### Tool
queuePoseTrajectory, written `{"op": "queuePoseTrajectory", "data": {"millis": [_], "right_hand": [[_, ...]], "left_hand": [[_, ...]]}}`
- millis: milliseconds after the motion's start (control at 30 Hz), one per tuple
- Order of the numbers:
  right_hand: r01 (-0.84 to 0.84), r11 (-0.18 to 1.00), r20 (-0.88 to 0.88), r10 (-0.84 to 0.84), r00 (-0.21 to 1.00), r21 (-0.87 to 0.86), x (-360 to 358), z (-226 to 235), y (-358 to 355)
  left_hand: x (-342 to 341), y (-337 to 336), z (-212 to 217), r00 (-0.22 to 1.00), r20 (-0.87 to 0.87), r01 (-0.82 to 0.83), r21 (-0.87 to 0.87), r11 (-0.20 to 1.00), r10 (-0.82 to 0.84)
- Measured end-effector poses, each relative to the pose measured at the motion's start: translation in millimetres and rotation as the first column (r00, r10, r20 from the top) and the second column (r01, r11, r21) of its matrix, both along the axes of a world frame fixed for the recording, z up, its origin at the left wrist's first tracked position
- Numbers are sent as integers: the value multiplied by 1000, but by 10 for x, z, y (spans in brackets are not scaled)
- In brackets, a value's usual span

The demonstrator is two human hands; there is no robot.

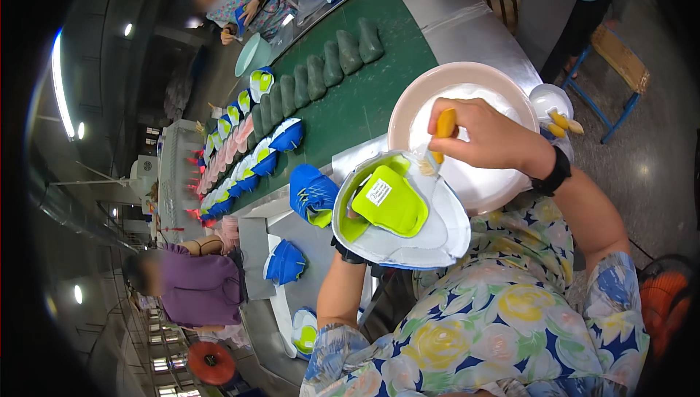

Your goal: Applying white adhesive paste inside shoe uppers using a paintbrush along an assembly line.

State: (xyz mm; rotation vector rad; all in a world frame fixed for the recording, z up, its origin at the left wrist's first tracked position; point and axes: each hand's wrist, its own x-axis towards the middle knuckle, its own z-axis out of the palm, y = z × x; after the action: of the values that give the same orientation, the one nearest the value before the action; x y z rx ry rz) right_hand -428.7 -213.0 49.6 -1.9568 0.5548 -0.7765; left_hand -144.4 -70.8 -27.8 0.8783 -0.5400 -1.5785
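A shoe upper (445, 211), white inside with a lime-green tongue and a printed label, lies opened out in front of me. My left hand (353, 213) holds it up from beneath and is mostly hidden by it; a dark band circles that wrist. My right hand (481, 134) is closed round a brush (445, 123) with a yellow handle. The brush's pale bristles touch the upper's white lining along its far edge. Just beyond, under my right hand, stands a pink basin (408, 98) with white liquid in it.
Blue uppers (283, 262) lie on the metal table at left. A green conveyor (394, 54) carries rows of grey shoe lasts (332, 61), pink pieces and more uppers. A small white bowl (543, 98) and yellow-handled brushes sit right of the basin. Co-workers (200, 280) are at left and far side; a stool (620, 61) stands right.
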Motion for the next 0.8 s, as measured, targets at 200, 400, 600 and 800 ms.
{"op": "queuePoseTrajectory", "data": {"millis": [200,400,600,800], "right_hand": [[130,926,281,-27,959,-354,69,-17,144],[-58,781,54,117,992,-622,-45,-261,310],[62,742,190,90,978,-667,2,-64,299],[-136,769,4,177,984,-625,-99,-333,352]], "left_hand": [[83,-36,-118,999,-7,-52,-17,998,52],[305,16,-244,996,8,-91,-29,995,91],[402,72,-370,994,1,-111,-15,994,111],[492,188,-572,990,12,-138,-13,990,138]]}}
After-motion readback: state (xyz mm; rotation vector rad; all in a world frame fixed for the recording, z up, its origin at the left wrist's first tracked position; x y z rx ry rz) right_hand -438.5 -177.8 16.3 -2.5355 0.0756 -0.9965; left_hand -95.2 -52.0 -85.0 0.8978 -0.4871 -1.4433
